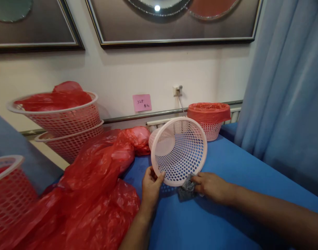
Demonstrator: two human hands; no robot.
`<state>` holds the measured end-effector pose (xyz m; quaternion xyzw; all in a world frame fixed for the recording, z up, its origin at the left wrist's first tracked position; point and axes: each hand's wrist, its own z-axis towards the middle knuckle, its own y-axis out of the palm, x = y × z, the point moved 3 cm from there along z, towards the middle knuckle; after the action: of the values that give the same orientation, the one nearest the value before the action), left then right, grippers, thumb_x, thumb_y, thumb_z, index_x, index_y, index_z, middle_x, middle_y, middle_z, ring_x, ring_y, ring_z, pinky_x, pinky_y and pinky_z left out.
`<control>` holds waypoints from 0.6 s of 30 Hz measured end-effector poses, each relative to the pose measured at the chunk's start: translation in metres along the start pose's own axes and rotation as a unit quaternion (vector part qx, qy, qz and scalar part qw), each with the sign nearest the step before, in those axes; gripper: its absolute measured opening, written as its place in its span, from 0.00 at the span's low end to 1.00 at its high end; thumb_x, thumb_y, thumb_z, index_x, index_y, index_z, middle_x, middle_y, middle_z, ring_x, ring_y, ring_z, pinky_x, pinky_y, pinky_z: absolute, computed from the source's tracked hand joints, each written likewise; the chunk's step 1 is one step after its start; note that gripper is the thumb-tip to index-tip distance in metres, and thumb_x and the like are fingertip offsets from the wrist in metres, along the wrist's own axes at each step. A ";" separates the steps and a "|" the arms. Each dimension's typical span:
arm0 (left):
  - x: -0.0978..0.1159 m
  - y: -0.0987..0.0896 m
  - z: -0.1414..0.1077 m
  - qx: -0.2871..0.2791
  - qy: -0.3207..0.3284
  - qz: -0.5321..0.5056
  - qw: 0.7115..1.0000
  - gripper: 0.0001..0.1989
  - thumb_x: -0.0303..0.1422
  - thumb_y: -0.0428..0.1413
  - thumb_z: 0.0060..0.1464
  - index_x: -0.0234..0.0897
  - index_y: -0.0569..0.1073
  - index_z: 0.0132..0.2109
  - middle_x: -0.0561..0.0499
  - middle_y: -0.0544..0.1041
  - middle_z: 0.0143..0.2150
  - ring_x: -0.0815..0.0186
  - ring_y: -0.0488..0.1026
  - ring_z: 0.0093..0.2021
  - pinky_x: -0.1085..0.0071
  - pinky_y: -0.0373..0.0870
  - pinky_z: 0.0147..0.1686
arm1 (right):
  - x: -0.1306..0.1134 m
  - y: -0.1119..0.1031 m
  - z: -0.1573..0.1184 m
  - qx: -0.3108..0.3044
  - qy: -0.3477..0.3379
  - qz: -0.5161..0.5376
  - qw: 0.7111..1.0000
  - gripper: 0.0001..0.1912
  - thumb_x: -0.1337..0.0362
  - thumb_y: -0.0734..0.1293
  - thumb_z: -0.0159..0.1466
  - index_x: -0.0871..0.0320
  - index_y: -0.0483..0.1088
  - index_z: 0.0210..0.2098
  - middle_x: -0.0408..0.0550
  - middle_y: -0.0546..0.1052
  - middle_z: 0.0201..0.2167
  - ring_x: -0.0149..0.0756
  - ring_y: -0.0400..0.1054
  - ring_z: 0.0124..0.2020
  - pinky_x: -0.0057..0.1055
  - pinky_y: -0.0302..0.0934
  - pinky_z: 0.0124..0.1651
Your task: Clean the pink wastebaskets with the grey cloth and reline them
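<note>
Wiping, by the look of it

Head view: the white basket [179,154] tilts over the blue surface [226,158], mouth toward the camera. The left hand [151,184] pinches its rim [205,144], thumb inside; the right hand [211,187] closes on a grey wad [186,190] (cloth, perhaps) at the rim's lower edge. The next move seems to call for a steady left grip.

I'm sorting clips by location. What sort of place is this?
Probably an indoor room, perhaps a treatment or massage room, though I can't be sure. The blue-covered surface, which looks like a bed or couch, the long blue curtain and the large framed picture suggest it.
</note>
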<state>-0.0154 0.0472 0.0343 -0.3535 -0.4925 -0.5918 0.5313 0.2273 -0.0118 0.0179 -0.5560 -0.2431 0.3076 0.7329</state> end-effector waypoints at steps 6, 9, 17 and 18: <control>-0.003 -0.005 0.003 0.007 0.004 0.010 1.000 0.22 0.38 0.72 0.42 0.37 0.74 0.43 0.47 0.83 0.42 0.58 0.81 0.44 0.61 0.76 0.49 | 0.077 -0.018 -0.039 0.113 0.197 -0.036 0.973 0.18 0.75 0.61 0.61 0.54 0.79 0.39 0.52 0.78 0.49 0.42 0.71 0.40 0.39 0.67 0.43; -0.004 -0.003 0.000 0.002 0.004 0.014 1.000 0.22 0.38 0.71 0.44 0.37 0.74 0.44 0.48 0.83 0.42 0.59 0.81 0.44 0.61 0.76 0.49 | 0.102 -0.028 -0.048 0.246 0.235 -0.067 0.938 0.22 0.73 0.62 0.61 0.54 0.77 0.51 0.57 0.74 0.57 0.50 0.71 0.51 0.50 0.68 0.54; -0.006 0.006 -0.009 -0.031 -0.006 0.030 0.999 0.22 0.40 0.71 0.45 0.37 0.73 0.43 0.47 0.82 0.42 0.58 0.81 0.43 0.61 0.77 0.47 | 0.089 -0.032 -0.043 0.449 0.176 -0.027 0.876 0.31 0.72 0.64 0.64 0.52 0.65 0.67 0.60 0.64 0.64 0.55 0.63 0.65 0.57 0.60 0.67; -0.006 0.008 -0.010 -0.037 -0.007 0.031 0.999 0.22 0.40 0.71 0.45 0.37 0.73 0.43 0.46 0.82 0.43 0.58 0.81 0.43 0.61 0.77 0.47 | 0.086 -0.028 -0.042 0.451 0.179 -0.023 0.874 0.31 0.72 0.64 0.64 0.52 0.64 0.67 0.60 0.63 0.65 0.55 0.62 0.66 0.57 0.59 0.68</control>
<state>-0.0056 0.0397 0.0276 -0.3921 -0.4633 -0.5902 0.5322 0.3219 0.0168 0.0353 -0.2047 0.0443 0.2621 0.9420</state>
